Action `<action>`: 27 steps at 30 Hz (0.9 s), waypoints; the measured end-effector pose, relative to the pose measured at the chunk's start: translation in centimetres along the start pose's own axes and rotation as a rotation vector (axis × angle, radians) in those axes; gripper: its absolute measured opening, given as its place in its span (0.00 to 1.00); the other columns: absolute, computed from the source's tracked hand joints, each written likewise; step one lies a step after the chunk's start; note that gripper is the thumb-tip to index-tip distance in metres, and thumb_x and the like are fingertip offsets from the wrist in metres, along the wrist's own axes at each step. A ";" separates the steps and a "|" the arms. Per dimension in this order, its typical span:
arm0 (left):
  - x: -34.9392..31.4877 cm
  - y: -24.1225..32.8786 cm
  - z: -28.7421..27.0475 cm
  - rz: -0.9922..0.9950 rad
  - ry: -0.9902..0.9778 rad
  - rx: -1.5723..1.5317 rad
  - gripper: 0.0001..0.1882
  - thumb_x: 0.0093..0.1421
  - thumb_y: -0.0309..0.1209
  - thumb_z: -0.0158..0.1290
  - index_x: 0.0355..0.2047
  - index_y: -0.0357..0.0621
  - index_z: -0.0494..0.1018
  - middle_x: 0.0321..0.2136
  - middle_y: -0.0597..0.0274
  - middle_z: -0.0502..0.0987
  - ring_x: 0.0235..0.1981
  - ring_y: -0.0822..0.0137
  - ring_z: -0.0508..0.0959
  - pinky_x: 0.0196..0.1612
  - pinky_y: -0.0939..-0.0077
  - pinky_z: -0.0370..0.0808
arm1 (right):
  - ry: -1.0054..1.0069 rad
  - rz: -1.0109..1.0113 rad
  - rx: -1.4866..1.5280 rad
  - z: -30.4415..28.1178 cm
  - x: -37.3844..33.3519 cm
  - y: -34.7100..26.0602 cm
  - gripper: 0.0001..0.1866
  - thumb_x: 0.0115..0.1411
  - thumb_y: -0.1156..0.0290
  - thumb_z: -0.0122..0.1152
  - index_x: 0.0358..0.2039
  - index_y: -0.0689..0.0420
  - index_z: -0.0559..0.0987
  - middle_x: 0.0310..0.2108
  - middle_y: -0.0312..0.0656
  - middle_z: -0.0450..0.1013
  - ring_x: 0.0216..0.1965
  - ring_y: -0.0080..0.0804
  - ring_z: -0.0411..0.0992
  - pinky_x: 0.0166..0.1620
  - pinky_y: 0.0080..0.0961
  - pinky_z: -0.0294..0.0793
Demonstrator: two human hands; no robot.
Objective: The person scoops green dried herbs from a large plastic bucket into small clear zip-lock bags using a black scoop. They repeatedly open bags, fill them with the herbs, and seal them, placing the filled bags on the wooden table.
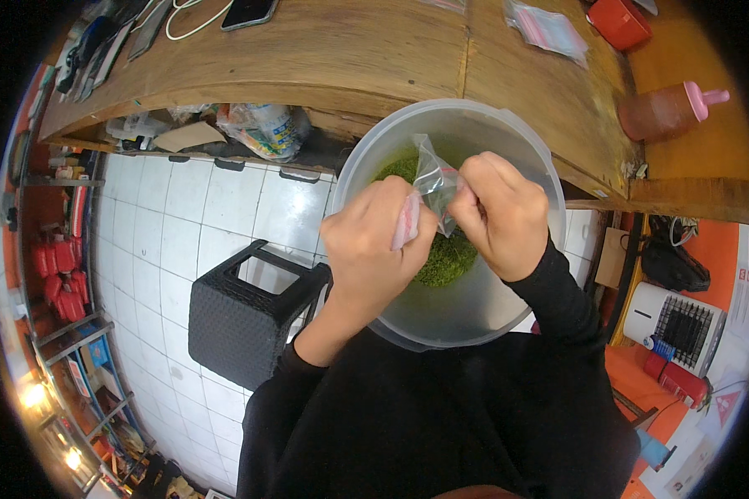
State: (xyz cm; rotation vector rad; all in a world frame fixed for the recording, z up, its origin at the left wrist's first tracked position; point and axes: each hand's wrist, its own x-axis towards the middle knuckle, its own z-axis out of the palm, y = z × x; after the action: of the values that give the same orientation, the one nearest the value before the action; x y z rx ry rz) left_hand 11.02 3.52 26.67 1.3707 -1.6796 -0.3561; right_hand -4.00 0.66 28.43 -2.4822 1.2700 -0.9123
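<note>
Over a large translucent plastic bucket, both hands grip a small clear zip bag. My left hand is closed on one side of it, with a folded bit of pink-edged plastic showing between thumb and fingers. My right hand pinches the opposite side near the pink zip strip. Below the hands, fine green shredded material covers part of the bucket's bottom. Whether the bag holds anything I cannot tell.
A wooden table runs along the far side, bearing a phone, a stack of zip bags, a red container and a pink-capped bottle. A black stool stands on the white-tiled floor at left. Shelves line the left wall.
</note>
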 end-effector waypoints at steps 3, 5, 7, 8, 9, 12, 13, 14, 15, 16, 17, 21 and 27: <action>0.3 -0.4 0.4 0.037 -0.203 -0.154 0.06 0.45 0.25 0.54 0.24 0.39 0.68 0.18 0.54 0.70 0.20 0.55 0.73 0.23 0.67 0.69 | -0.007 0.236 0.255 -0.7 1.0 -0.6 0.12 0.44 0.78 0.59 0.32 0.59 0.73 0.23 0.41 0.68 0.20 0.30 0.69 0.24 0.24 0.69; 0.5 -0.6 0.2 0.059 -0.312 -0.308 0.06 0.46 0.26 0.54 0.24 0.38 0.68 0.18 0.53 0.70 0.20 0.54 0.73 0.24 0.67 0.69 | 0.019 0.118 0.332 -0.6 1.0 0.2 0.12 0.43 0.79 0.60 0.32 0.58 0.75 0.24 0.39 0.69 0.21 0.25 0.69 0.24 0.20 0.69; 0.5 -0.7 -0.1 0.044 -0.352 -0.417 0.07 0.48 0.27 0.54 0.24 0.37 0.69 0.19 0.53 0.71 0.21 0.54 0.73 0.25 0.68 0.69 | -0.012 0.081 0.403 -0.6 0.9 0.5 0.12 0.43 0.80 0.61 0.32 0.58 0.76 0.25 0.38 0.70 0.22 0.23 0.69 0.24 0.18 0.69; 0.5 -0.8 -0.3 0.018 -0.338 -0.448 0.08 0.48 0.28 0.55 0.24 0.37 0.69 0.19 0.53 0.71 0.22 0.54 0.73 0.26 0.69 0.69 | -0.056 0.103 0.434 -0.7 0.8 0.6 0.11 0.43 0.81 0.60 0.31 0.59 0.77 0.25 0.38 0.71 0.22 0.23 0.70 0.25 0.17 0.69; 0.5 -0.8 -0.5 -0.007 -0.324 -0.479 0.08 0.49 0.29 0.55 0.24 0.37 0.69 0.20 0.53 0.72 0.22 0.55 0.74 0.27 0.70 0.69 | -0.100 0.124 0.465 -0.8 0.7 0.6 0.11 0.43 0.81 0.60 0.30 0.59 0.77 0.26 0.38 0.72 0.23 0.24 0.70 0.25 0.17 0.69; 0.9 -0.8 -0.3 0.117 -0.126 -0.525 0.07 0.50 0.27 0.55 0.26 0.37 0.70 0.22 0.55 0.74 0.25 0.60 0.75 0.29 0.74 0.70 | 0.010 0.024 0.417 -1.0 1.0 1.0 0.11 0.43 0.82 0.60 0.30 0.60 0.77 0.24 0.39 0.72 0.23 0.23 0.71 0.26 0.15 0.69; 1.1 -0.7 0.0 0.062 -0.092 -0.531 0.05 0.50 0.25 0.55 0.26 0.37 0.71 0.23 0.56 0.74 0.25 0.62 0.75 0.30 0.75 0.70 | 0.006 0.033 0.454 -1.1 1.0 1.0 0.11 0.42 0.82 0.60 0.30 0.60 0.77 0.24 0.39 0.72 0.23 0.23 0.71 0.26 0.15 0.69; 1.2 -0.7 0.4 0.007 -0.058 -0.537 0.04 0.50 0.24 0.55 0.26 0.37 0.71 0.23 0.57 0.74 0.26 0.63 0.75 0.31 0.76 0.70 | 0.002 0.042 0.492 -1.1 0.9 1.0 0.11 0.42 0.82 0.60 0.30 0.61 0.77 0.24 0.39 0.72 0.23 0.23 0.70 0.26 0.15 0.69; 1.3 -0.6 0.5 -0.048 -0.025 -0.543 0.03 0.50 0.23 0.54 0.26 0.37 0.72 0.24 0.58 0.75 0.26 0.65 0.75 0.32 0.77 0.70 | -0.002 0.052 0.529 -1.2 0.8 1.0 0.11 0.42 0.82 0.60 0.30 0.61 0.77 0.24 0.39 0.72 0.23 0.23 0.70 0.26 0.15 0.69; 1.0 -0.7 -0.1 -0.171 -0.134 -0.625 0.04 0.49 0.22 0.56 0.25 0.36 0.72 0.24 0.59 0.74 0.26 0.70 0.71 0.32 0.81 0.66 | 0.007 0.204 0.620 -1.1 0.5 0.1 0.08 0.42 0.83 0.60 0.25 0.62 0.74 0.25 0.39 0.70 0.23 0.25 0.71 0.27 0.17 0.70; 1.0 -1.0 -0.2 -0.111 -0.101 -0.593 0.04 0.48 0.20 0.56 0.25 0.36 0.72 0.24 0.59 0.74 0.26 0.69 0.73 0.32 0.81 0.68 | -0.072 0.208 0.595 -1.3 0.7 -0.1 0.07 0.42 0.83 0.61 0.24 0.62 0.73 0.25 0.39 0.70 0.24 0.25 0.71 0.27 0.17 0.70; 1.1 -1.7 -0.1 0.133 0.076 -0.384 0.12 0.42 0.14 0.54 0.29 0.39 0.75 0.25 0.59 0.74 0.25 0.68 0.75 0.29 0.80 0.71 | -0.220 0.170 0.477 -1.3 0.7 0.3 0.11 0.40 0.83 0.61 0.20 0.62 0.67 0.25 0.40 0.68 0.25 0.28 0.72 0.28 0.19 0.72; 0.8 -0.4 0.4 0.174 0.023 -0.163 0.27 0.36 0.19 0.59 0.41 0.49 0.74 0.36 0.62 0.72 0.26 0.68 0.72 0.28 0.79 0.70 | -0.083 0.060 0.301 -1.9 0.9 0.8 0.08 0.40 0.81 0.60 0.25 0.60 0.76 0.31 0.39 0.73 0.25 0.28 0.72 0.29 0.19 0.71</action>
State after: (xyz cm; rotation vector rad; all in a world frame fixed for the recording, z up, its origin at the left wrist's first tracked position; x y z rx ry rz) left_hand 11.02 2.52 26.54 1.0976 -1.6976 -0.3671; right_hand -5.31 -0.37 29.91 -2.2138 1.0853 -0.9018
